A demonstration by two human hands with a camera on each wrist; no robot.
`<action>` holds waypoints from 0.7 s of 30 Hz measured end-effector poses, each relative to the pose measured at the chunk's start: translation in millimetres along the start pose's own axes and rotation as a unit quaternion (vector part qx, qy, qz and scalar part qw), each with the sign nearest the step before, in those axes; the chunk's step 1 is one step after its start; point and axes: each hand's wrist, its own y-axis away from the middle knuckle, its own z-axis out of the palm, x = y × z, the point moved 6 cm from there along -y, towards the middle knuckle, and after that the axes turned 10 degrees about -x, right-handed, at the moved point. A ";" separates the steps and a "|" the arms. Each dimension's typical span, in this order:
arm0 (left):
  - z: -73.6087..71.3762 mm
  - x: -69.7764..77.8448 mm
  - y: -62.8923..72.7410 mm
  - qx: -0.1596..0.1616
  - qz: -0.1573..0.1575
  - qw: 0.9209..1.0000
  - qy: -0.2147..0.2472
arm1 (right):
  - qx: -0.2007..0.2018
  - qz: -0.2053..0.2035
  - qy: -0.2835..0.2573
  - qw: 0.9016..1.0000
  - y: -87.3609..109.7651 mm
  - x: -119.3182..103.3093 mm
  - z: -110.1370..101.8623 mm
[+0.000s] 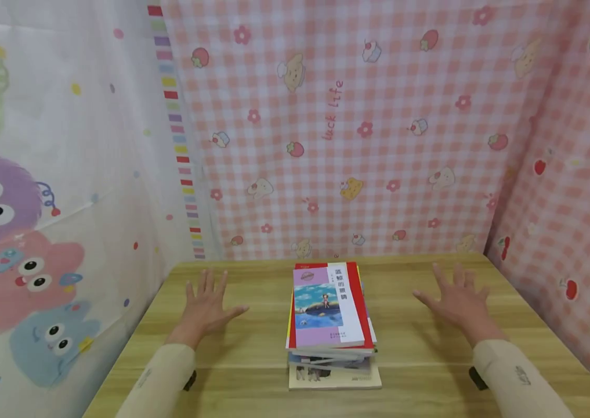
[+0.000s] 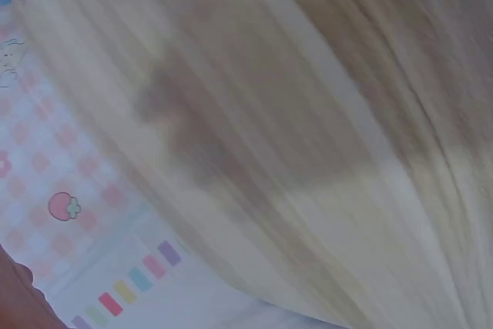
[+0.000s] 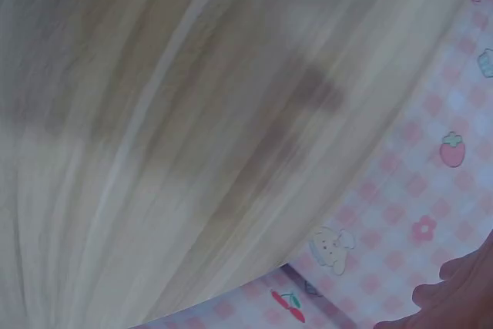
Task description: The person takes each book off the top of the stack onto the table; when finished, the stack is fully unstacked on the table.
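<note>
A stack of several books lies in the middle of the wooden table. On top is a book with a lilac and white cover showing a sea picture, over a red-covered one. A cream book at the bottom juts toward the front. To the left of the stack, my left hand spreads its fingers over the table, palm down, holding nothing. My right hand is spread likewise to the right of the stack. Both wrist views show table surface with hand shadows, and a bit of each hand at a lower corner.
The wooden table ends at a pink checked curtain at the back. A white curtain with cartoon figures hangs along the left side, and another checked curtain along the right.
</note>
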 end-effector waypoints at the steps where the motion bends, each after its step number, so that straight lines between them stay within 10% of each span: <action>1: -1.5 1.9 -0.9 -0.002 -0.001 1.000 0.005 | -0.003 -0.002 -0.006 1.000 -0.2 -3.1 -0.8; 15: -14.8 31.3 -14.8 -0.004 -0.010 0.994 0.106 | -0.020 -0.030 -0.085 0.996 -9.4 -43.4 5.3; 21: -18.1 51.8 -21.8 -0.031 -0.017 0.971 0.236 | -0.046 -0.059 -0.173 0.982 -11.8 -68.3 3.7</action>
